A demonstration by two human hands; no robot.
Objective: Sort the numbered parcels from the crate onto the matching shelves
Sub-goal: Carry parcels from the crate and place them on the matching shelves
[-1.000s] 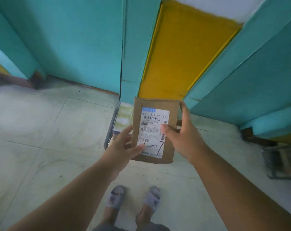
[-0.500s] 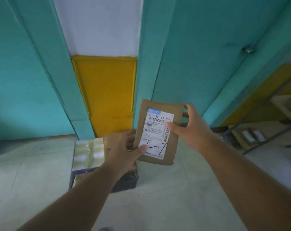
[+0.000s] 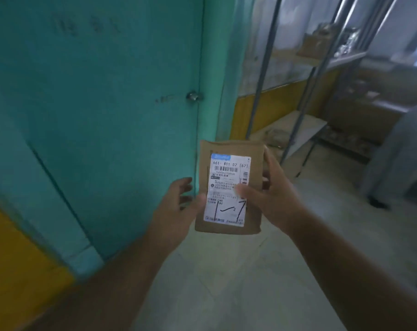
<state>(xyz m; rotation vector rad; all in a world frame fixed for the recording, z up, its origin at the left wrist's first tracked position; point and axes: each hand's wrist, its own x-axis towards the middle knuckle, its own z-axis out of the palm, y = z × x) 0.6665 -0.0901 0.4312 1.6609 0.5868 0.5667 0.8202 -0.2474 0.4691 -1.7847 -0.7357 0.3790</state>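
While gripped by hands, flat cardboard parcel, seemingly creased

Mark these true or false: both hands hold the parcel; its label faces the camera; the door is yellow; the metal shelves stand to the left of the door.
1. Both hands hold the parcel. True: the left hand and the right hand grip its two sides.
2. Its label faces the camera. True.
3. The door is yellow. False: it is teal, with a metal knob.
4. The metal shelves stand to the left of the door. False: they stand to its right.
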